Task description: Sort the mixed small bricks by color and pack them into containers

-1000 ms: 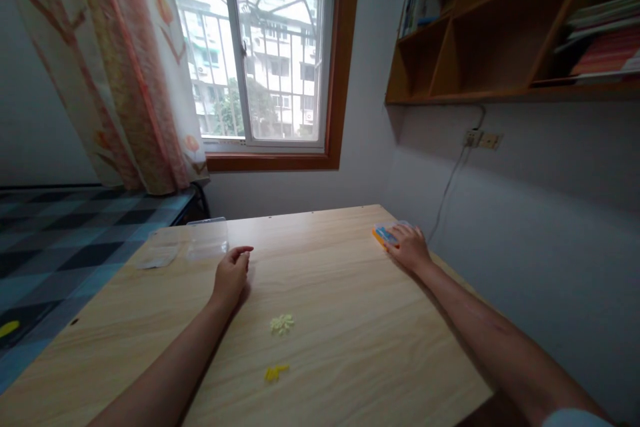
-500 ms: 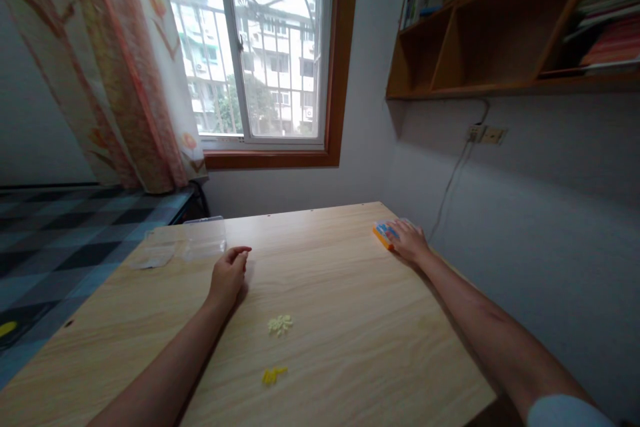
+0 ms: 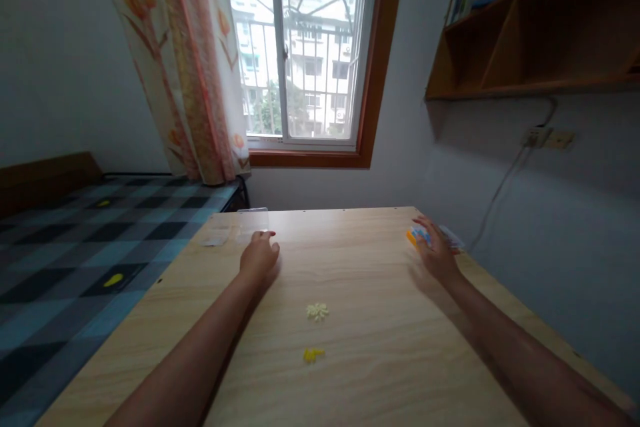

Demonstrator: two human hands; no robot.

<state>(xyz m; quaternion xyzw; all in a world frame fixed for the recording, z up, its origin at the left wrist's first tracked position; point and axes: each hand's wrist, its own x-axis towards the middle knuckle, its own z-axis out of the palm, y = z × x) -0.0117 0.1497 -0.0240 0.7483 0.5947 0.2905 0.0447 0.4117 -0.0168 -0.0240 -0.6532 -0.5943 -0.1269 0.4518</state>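
My right hand (image 3: 436, 252) is raised a little above the far right of the table, fingers apart. Behind its fingers lies an orange and blue box (image 3: 412, 237), partly covered from view; I see no grip on it. My left hand (image 3: 259, 256) hovers or rests near the far left with fingers loosely bent and thumb apart, nothing visible in it. Just beyond it stands a clear plastic case (image 3: 253, 219). Nearer to me are a pile of small pale pieces (image 3: 317, 311) and a smaller pile of yellow pieces (image 3: 313, 355).
The wooden table (image 3: 370, 387) reaches toward the window wall. A bed with a checked cover (image 3: 150, 233) runs along its left. Over the right side hangs a wooden shelf (image 3: 480, 53), with a socket and cable (image 3: 537, 137) under it.
My right hand has lifted off the orange and blue box, its fingers spreading. My left hand's fingers have loosened near the clear case. The camera view has turned left.
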